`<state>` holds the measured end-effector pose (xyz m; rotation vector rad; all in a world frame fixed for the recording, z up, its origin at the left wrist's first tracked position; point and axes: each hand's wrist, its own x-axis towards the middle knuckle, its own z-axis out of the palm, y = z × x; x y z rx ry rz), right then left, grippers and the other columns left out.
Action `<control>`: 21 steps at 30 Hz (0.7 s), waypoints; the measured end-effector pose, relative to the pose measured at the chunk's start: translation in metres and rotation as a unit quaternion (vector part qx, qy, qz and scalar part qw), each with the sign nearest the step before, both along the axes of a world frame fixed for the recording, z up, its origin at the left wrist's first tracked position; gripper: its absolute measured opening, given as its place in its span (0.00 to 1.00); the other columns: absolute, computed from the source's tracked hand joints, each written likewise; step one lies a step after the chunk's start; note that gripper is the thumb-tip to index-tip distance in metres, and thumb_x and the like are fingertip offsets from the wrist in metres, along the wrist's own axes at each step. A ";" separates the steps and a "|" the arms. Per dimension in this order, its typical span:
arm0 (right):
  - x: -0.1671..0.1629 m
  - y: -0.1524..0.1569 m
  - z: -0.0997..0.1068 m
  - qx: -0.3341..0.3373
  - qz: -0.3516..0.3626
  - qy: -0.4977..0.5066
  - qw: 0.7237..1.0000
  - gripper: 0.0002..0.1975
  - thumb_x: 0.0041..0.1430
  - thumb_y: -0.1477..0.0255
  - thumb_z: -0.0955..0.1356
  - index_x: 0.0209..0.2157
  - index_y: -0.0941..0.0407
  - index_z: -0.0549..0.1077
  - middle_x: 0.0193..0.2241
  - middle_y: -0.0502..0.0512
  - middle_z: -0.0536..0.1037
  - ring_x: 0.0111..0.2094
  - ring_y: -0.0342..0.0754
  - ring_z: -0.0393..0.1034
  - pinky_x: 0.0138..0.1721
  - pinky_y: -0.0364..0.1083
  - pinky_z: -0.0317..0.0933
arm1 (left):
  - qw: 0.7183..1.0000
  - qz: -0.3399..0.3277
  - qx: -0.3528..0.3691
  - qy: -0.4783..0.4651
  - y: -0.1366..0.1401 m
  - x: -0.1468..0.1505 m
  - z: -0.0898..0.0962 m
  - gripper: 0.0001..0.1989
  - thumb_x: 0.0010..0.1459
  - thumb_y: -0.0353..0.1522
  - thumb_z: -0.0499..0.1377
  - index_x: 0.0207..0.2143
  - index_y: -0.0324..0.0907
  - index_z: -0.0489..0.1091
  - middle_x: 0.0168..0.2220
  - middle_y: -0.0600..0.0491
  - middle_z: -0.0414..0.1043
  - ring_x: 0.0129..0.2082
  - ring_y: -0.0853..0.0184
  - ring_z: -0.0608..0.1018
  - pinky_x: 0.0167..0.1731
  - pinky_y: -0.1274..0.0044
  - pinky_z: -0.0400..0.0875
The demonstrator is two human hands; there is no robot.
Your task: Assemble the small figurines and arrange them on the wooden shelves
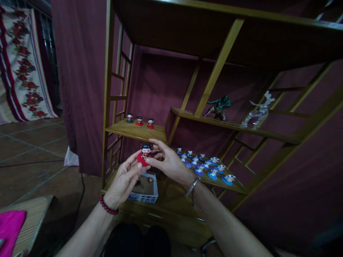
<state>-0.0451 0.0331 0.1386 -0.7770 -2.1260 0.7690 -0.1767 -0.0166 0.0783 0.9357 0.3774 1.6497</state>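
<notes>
A small figurine [145, 151] with black hair buns and a round red base is held up between my two hands, in front of the left shelf. My left hand [125, 178] pinches the red base from the left and below. On the other side, the thumb of my right hand [168, 160] presses on the base, its fingers curving behind the head. Three similar figurines [139, 120] stand in a row on the small left shelf [134, 130]. Under my hands sits an open cardboard box [154, 196] with a few small items inside, partly hidden by my left hand.
Several blue and purple figurines [199, 169] stand on the lower right shelf. A green-caped statue [220, 107] and a clear deer ornament [258, 112] occupy the shelf above. Wooden posts [218, 67] divide the unit. At left are a purple curtain [80, 85] and a woven mat [33, 221].
</notes>
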 end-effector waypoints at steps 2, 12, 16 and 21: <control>0.000 0.003 -0.004 -0.001 0.007 0.003 1.000 0.29 0.45 0.68 0.69 0.51 0.53 0.59 0.41 0.55 0.68 0.35 0.41 0.66 0.37 0.43 0.62 | 1.000 -0.001 0.002 -0.001 0.002 -0.001 0.000 0.22 0.51 0.27 0.57 0.50 0.43 0.62 0.48 0.49 0.66 0.48 0.63 0.67 0.47 0.72 0.63; -0.014 0.011 -0.013 0.003 0.050 0.039 0.998 0.21 0.47 0.74 0.67 0.45 0.55 0.62 0.41 0.53 0.71 0.39 0.42 0.66 0.43 0.45 0.61 | 1.000 -0.007 -0.003 0.008 0.017 -0.011 0.003 0.24 0.49 0.28 0.58 0.51 0.42 0.61 0.46 0.48 0.68 0.46 0.64 0.69 0.47 0.74 0.62; -0.018 0.019 -0.015 0.005 0.038 0.065 0.997 0.25 0.45 0.74 0.68 0.47 0.56 0.60 0.42 0.54 0.71 0.41 0.43 0.66 0.44 0.45 0.60 | 1.000 -0.018 -0.006 0.023 0.025 -0.015 0.008 0.23 0.49 0.28 0.58 0.50 0.42 0.62 0.44 0.48 0.69 0.45 0.64 0.70 0.47 0.74 0.63; -0.023 0.032 -0.015 0.035 0.015 0.073 0.997 0.25 0.45 0.73 0.68 0.47 0.56 0.61 0.42 0.54 0.71 0.42 0.43 0.66 0.46 0.45 0.59 | 0.999 -0.028 0.004 0.033 0.042 -0.022 0.016 0.22 0.49 0.27 0.59 0.49 0.40 0.63 0.45 0.46 0.69 0.45 0.64 0.70 0.46 0.75 0.63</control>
